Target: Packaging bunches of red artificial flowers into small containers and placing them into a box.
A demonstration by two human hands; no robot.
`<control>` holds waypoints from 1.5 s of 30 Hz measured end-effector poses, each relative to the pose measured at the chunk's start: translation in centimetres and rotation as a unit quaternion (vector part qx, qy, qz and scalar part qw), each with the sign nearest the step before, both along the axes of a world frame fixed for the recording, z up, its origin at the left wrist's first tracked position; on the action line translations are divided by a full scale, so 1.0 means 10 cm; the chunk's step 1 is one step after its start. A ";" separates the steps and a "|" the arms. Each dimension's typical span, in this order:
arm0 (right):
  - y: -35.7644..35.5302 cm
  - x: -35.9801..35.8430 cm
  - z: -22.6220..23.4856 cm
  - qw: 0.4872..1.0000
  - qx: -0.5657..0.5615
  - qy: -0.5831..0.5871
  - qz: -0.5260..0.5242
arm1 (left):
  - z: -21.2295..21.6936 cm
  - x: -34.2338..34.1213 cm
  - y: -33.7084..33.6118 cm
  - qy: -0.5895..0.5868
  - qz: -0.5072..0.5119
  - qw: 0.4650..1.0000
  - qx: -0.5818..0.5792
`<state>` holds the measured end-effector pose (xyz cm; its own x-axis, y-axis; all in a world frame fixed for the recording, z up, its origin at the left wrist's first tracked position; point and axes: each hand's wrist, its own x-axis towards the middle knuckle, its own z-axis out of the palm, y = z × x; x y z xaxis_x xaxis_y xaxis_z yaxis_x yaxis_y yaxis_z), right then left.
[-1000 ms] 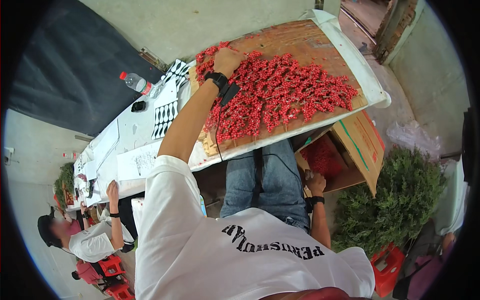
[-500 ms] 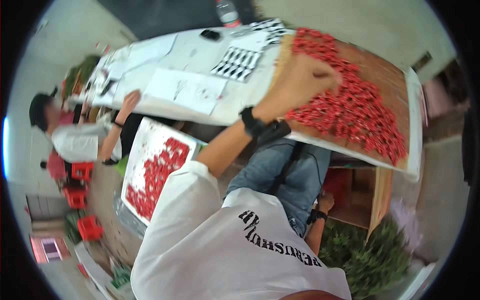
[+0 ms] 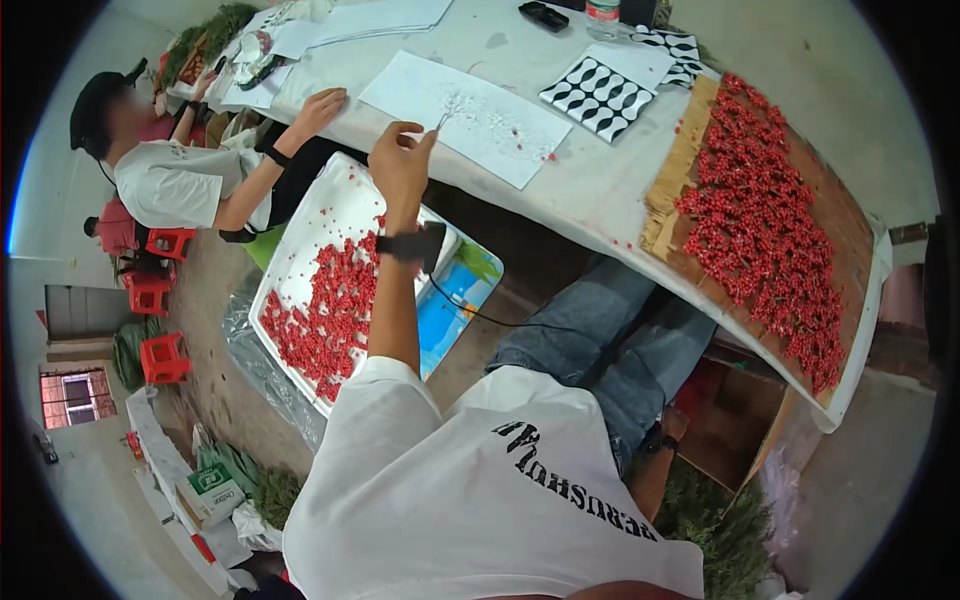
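Note:
My left hand (image 3: pixel 402 165) is raised over the near edge of the white-covered table, wearing a black wristband. Its thumb and fingers pinch a thin pale stem-like piece (image 3: pixel 442 122), too small to make out fully. Just beyond it lies a white sheet of paper (image 3: pixel 405 88), scattered with small pale bits and a few red specks. Below my left wrist, red berries (image 3: pixel 335 295) fill part of a white tray (image 3: pixel 277 280). My right hand (image 3: pixel 677 423) hangs low beside my leg, near an open cardboard box (image 3: pixel 735 420); its fingers are dim and partly hidden.
Many red berries (image 3: pixel 760 210) cover a brown board (image 3: pixel 850 240) on the table's right. A patterned black-and-white mat (image 3: pixel 600 97), a bottle (image 3: pixel 603 18) and a black device (image 3: pixel 543 15) lie farther back. A co-worker (image 3: pixel 165 185) sits at left. Green foliage (image 3: pixel 705 510) stands below right.
My left hand has moved left, from above the berry-covered board to the near edge of the white paper. My view has also shifted left. My right hand stays low.

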<state>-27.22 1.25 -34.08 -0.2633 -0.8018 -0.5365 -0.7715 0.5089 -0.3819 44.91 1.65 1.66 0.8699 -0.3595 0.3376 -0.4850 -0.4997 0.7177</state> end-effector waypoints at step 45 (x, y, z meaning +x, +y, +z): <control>-0.81 -0.34 -1.49 0.826 -0.122 -0.153 -0.529 | -0.26 -4.56 -0.80 0.615 -0.477 0.570 0.263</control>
<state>-30.61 -6.88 -49.02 -0.7670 -0.3045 -0.5648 0.2068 0.7159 -0.6668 -0.71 -6.37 -0.90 -0.3443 -0.6368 -0.6899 -0.0088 -0.7326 0.6806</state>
